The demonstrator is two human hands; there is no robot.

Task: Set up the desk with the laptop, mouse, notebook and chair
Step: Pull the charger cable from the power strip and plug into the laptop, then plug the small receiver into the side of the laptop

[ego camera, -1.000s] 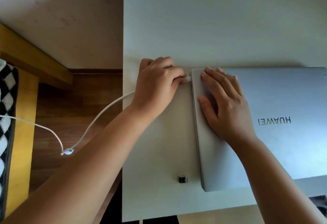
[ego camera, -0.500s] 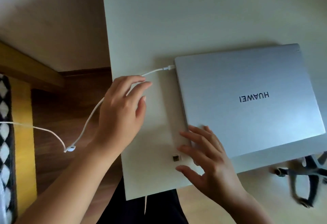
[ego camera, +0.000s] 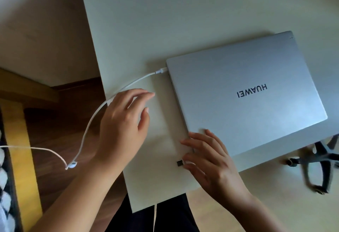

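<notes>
Both hands (ego camera: 121,127) lower now — white desk (ego camera: 165,20), wood floor (ego camera: 60,121)

I see a closed laptop (ego camera: 245,92) on the desk (ego camera: 146,20), cable (ego camera: 135,81) plugged into its left edge, small dongle (ego camera: 180,163) before its near-left corner.
</notes>
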